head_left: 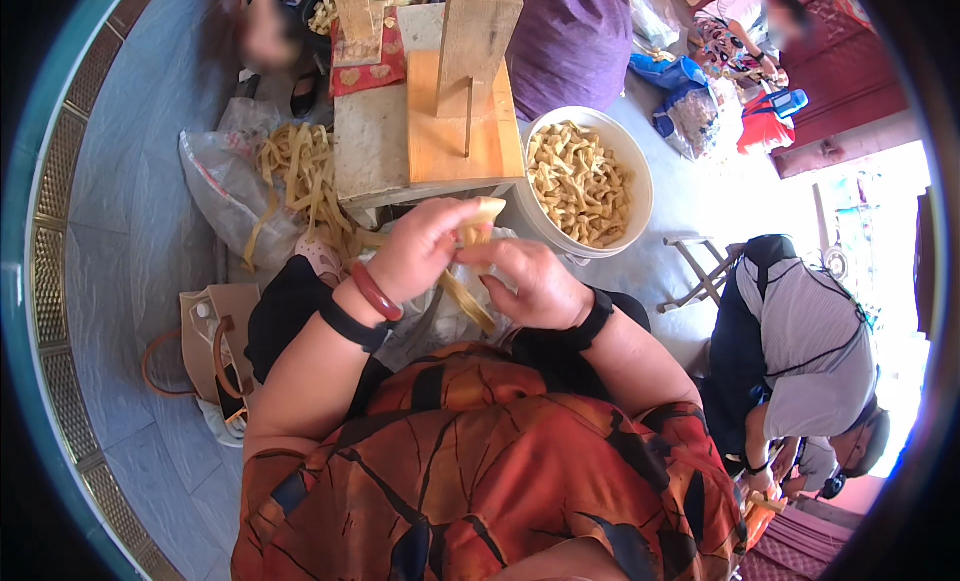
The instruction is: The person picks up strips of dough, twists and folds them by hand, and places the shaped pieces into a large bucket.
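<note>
Both my hands meet in front of me, above my lap, on one flat, pale yellow strip (467,301). My left hand (425,243) pinches its upper part, which is bent into a loop over the fingers. From the right, my right hand (537,279) grips the same strip with thumb and fingers, close against the left. A loose tail of it hangs down between the wrists. The exact fold between the fingertips is partly hidden. Just beyond my hands stands a wooden post (478,56) on an orange-brown board (430,151), with a thin upright rod beside it.
A white bucket (645,196) full of knotted yellow strips stands right of the low table (365,166). Long loose strips (300,181) spill from a plastic bag at the left. A beige handbag (235,311), purple sack (570,41), folding stool (700,271) and other people surround me.
</note>
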Demonstrator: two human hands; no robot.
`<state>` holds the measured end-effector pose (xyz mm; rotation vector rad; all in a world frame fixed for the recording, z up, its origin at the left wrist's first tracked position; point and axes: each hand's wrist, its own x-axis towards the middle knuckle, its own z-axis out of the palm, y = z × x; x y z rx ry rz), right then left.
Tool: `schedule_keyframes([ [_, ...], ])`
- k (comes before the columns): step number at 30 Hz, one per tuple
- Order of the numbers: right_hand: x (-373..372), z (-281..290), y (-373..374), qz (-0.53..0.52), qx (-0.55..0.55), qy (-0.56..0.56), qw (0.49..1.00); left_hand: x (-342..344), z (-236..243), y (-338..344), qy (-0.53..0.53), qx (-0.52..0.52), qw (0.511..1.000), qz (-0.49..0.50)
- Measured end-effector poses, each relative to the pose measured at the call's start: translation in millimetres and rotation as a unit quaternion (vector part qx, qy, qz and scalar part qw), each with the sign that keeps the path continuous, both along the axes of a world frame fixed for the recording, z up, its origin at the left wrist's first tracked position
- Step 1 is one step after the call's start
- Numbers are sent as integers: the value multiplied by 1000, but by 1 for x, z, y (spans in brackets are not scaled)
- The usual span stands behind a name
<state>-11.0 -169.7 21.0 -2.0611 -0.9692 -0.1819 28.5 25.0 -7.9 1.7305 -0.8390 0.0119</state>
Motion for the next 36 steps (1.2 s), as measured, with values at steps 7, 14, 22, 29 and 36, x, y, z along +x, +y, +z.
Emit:
schedule_keyframes([
  [7,3,-19,-3,-102,-20,-65,992,-5,-15,-1,309,36,934,-174],
  [14,18,-30,-17,-65,411,603,681,-11,10,-18,-22,60,998,4],
  [22,3,0,7,-183,24,89,979,-11,-15,-20,213,-55,974,50],
  [29,11,6,-5,-137,64,57,987,-6,-13,-10,490,-269,823,-101],
  [36,11,-2,-13,-120,225,430,866,-8,-13,-14,294,-200,935,-24],
])
